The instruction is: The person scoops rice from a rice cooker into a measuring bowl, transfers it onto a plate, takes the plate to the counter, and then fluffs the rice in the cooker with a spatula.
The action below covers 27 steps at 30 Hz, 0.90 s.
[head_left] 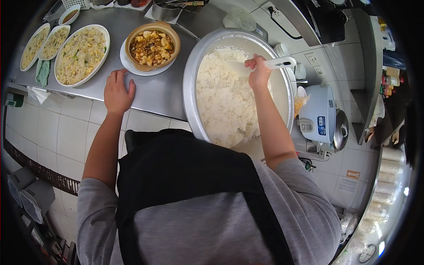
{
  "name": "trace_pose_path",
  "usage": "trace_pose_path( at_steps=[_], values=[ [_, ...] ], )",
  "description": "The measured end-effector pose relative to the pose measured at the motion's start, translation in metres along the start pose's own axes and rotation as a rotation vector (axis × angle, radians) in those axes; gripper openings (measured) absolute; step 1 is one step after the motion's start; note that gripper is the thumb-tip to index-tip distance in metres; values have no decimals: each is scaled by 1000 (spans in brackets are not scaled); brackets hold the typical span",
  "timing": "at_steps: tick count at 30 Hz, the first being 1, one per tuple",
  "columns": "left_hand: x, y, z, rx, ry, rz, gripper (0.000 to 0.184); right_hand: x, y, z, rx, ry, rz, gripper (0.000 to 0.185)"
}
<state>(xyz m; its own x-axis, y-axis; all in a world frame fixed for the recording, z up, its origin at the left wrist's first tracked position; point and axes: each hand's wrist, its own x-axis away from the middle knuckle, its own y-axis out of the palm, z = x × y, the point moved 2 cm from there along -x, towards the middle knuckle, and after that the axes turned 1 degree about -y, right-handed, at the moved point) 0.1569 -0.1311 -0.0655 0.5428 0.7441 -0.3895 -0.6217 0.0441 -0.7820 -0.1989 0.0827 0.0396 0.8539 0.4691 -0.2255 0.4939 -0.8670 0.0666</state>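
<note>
My right hand (259,73) grips the handle of a white rice paddle (281,62), its blade reaching into the cooked white rice (225,99). The rice lies in a large round metal pot (190,84), piled higher on the left, with the pot's inner wall showing on the right. My left hand (118,92) rests flat on the front edge of the steel counter (154,93), fingers stretched out and holding nothing. Just beyond it, a clay pot (175,39) of tofu in brown sauce (152,47) stands on a white plate (152,72).
Left on the counter are oval dishes of fried rice (81,55), a small bowl of brown sauce (70,16) and a green cloth (43,72). A saucepan (164,11) stands at the back. To the right of the big pot is a rice cooker (317,112).
</note>
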Motion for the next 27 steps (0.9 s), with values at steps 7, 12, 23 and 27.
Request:
trace_pose_path(
  at_steps=[7,12,23,27],
  values=[
    [0,0,-1,1,-6,7,35,107,33,-29,692,-59,-697,23],
    [0,-1,-2,4,1,-1,35,64,0,-42,518,163,-535,19],
    [-1,-2,-2,3,-12,-15,34,-45,1,-5,180,-230,112,26],
    [-1,0,0,15,-2,7,33,-63,-9,3,179,-99,-76,11]
  ],
)
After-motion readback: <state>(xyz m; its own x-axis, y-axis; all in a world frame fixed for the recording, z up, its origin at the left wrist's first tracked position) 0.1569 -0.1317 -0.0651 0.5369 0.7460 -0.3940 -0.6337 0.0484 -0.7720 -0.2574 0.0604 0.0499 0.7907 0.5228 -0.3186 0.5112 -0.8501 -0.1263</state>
